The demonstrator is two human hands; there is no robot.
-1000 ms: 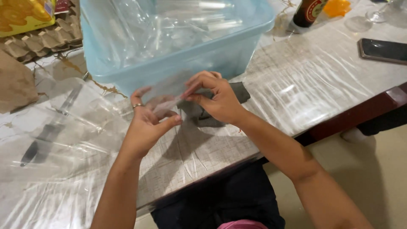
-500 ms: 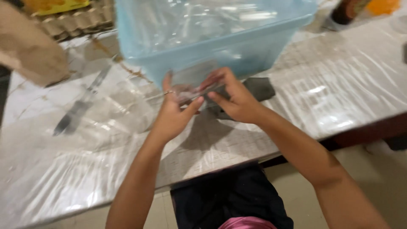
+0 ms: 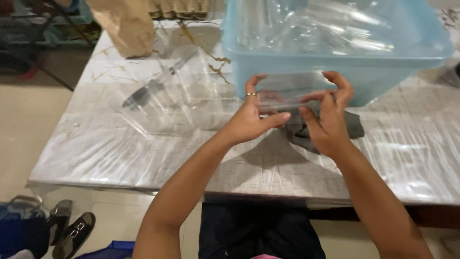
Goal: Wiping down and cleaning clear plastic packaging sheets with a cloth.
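Both hands pinch clear plastic piece (image 3: pixel 292 91) | left hand (image 3: pixel 251 120), right hand (image 3: pixel 328 120) | risk: slippery, may slip onto grey cloth (image 3: pixel 330 130)

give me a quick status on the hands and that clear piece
Left hand and right hand both grip clear plastic piece. Held above grey cloth. Blue bin close behind.

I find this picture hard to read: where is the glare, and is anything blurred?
Head view: white streaks of glare on the clear plastic table cover and crumpled clear plastic in the blue plastic tub; both hands cast one soft shadow on the tabletop; little blur.
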